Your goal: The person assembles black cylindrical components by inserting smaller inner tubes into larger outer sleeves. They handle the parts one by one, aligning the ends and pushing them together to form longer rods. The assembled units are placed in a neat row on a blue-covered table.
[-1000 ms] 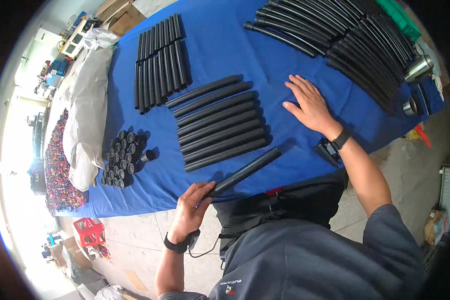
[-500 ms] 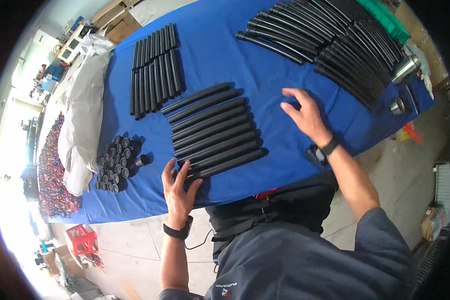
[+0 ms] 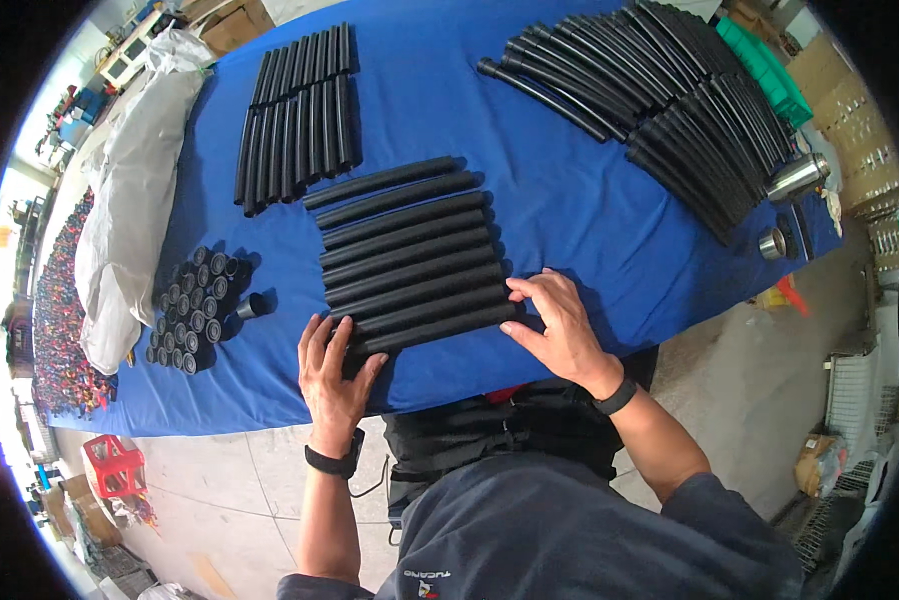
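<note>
left hand flat, fingers spread, on near tube's left end | right hand fingers loosely extended against row of black tubes right ends | blue table

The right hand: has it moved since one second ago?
Yes. The right hand came from the far end of the row of black tubes to its near right end.

On the table a row of tubes lies in front of me, side by side. My left hand touches the left end of the nearest tube, my right hand its right end. To the left stands a cluster of short caps, and beyond it lies a plastic sheet. Behind the row lie shorter tubes. Far right lies a pile of long hoses, with a metal flask beside it.
</note>
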Available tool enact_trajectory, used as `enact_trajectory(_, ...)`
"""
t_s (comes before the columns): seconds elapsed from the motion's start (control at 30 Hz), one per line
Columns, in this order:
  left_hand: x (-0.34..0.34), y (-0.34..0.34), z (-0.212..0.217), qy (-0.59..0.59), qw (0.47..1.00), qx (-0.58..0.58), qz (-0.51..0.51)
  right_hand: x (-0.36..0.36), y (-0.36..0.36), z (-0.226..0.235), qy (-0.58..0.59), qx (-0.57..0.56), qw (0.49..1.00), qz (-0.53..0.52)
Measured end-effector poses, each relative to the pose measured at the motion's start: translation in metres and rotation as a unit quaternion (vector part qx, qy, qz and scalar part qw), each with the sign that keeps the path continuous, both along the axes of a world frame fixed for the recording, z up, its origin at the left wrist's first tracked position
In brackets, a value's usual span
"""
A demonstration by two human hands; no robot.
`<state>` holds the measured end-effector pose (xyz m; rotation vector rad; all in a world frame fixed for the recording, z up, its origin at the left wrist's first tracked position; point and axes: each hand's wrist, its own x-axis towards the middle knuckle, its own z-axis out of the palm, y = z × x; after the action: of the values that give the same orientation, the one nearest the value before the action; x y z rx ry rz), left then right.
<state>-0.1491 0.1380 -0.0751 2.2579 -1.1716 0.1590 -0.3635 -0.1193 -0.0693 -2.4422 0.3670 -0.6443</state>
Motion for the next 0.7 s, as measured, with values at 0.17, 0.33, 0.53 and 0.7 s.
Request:
enact_trajectory(0.17, 0.001, 0.005, -0.008, 0.001, 1.0, -0.007, -0.021, 0.002, 0.004, -0.001, -0.007, 0.018, 1.0, -0.01)
enact_trajectory(0.33, 0.003, 0.005, -0.006, 0.002, 1.0, -0.003, -0.028, 0.003, 0.003, -0.003, 0.0, 0.011, 1.0, -0.01)
enact_trajectory(0.53, 0.002, 0.002, 0.001, 0.025, 0.999, -0.011, -0.018, 0.004, 0.004, -0.001, 0.015, 0.005, 1.0, 0.005)
enact_trajectory(0.7, 0.002, 0.0, 0.0, 0.015, 1.0, -0.009, -0.015, 0.009, 0.0, 0.006, 0.031, 0.006, 0.999, 0.016)
